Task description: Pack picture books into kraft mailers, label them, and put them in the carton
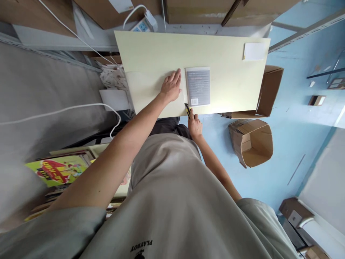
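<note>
A grey book with a pale barcode label lies on the cream-coloured tabletop, seemingly inside a clear sheet or cover. Just left of it, my left hand rests flat with fingers stretched out, pressing on what looks like a see-through sheet whose outline is faint. At the table's near edge my right hand is closed around a black and yellow utility knife. The knife's tip is close to the book's lower left corner; whether it touches the sheet I cannot tell.
A white pad lies at the table's far right. Open cardboard boxes stand on the blue floor to the right. A power strip sits behind the table. Stacked books and a white cable are at the left.
</note>
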Demonstrator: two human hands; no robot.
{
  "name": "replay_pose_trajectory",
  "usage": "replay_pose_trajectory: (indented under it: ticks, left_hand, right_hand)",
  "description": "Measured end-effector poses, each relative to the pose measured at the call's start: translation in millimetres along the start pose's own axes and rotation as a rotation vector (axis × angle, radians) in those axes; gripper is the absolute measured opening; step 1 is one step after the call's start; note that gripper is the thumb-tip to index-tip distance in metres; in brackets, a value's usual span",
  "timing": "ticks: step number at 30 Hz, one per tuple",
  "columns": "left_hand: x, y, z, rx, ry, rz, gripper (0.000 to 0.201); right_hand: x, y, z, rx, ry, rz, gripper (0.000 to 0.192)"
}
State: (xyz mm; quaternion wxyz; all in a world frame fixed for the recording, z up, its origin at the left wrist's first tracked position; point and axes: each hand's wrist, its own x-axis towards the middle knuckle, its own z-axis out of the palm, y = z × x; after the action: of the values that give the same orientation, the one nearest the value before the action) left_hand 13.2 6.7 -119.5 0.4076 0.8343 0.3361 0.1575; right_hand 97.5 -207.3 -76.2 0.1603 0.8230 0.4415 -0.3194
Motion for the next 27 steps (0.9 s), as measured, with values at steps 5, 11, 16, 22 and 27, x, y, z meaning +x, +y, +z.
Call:
replay_pose_trajectory:
  ticks: [5, 11, 16, 22, 27]
  left_hand:
    - [-13.2, 49.9, -19.3, -0.045, 0.143, 0.019, 0.073]
    - [-0.3, 6.7, -0.8, -0.09, 0.084, -0.008, 0.073]
    - [16.8, -51.6, 22.0, -0.219, 0.052, -0.17, 0.07]
    - [21.4, -41.6, 10.2, -0.298, 0.295, -0.325, 0.014]
    - [28.0, 23.4, -26.6, -0.377, 0.398, -0.226, 0.015]
  right_hand:
    - [-14.1, 16.2, 2.6, -0.053, -0.057, -0.036, 0.069]
    - [-26.7, 32.5, -16.7, -0.097, -0.135, -0.1, 0.068]
    - [-37.1, 49.0, -41.5, -0.029, -0.1, -0.106, 0.068]
    - [-34.8, 61.7, -65.4, 0.163, 0.143, -0.107, 0.069]
    - [9.5, 52.3, -109.9, 0.531, 0.477, -0.251, 0.065]
